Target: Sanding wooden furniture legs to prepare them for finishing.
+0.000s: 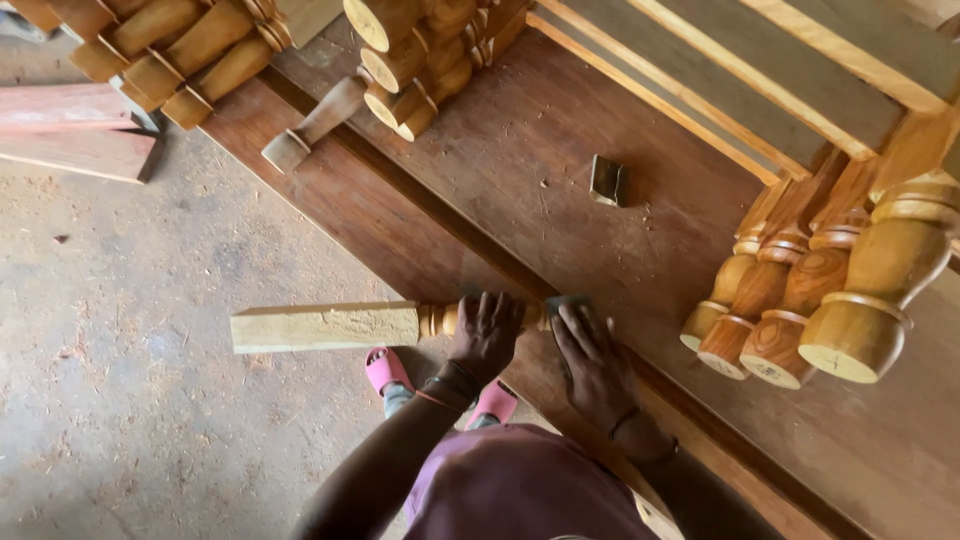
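At the worktop (pixel 560 200) edge, a turned wooden leg (pixel 330 326) lies crosswise; left hand (pixel 485 335) grips its middle, right hand (pixel 592 360) presses sandpaper (pixel 566 303) flat on it.

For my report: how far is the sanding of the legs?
Done, it seems: finished legs stacked at right. In hand: left hand steadies a pale leg on the workbench; right hand presses an abrasive pad. Left: its square end looks raw.

Woodworking workshop: stacked turned legs (pixel 820 300), sawdust floor (pixel 120 400).
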